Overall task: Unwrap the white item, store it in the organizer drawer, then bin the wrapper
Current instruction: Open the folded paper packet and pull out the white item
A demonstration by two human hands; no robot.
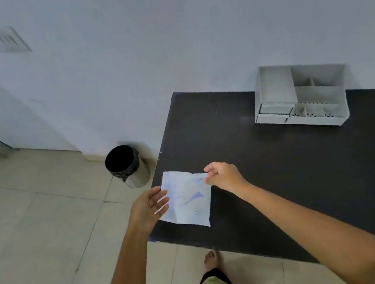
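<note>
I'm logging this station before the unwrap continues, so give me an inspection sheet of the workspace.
Surface: black table against a pale wall, mostly bare.
Job's things: white wrapped item lies flat at the table's near left corner; white organizer at the far edge; black-lined bin on the floor left of the table.
Clutter: nothing seen.
Grippers: right hand pinches the item's far right corner; left hand open at its left edge.
Cables: nothing seen.
Surroundings: tiled floor, a bare foot.
</note>
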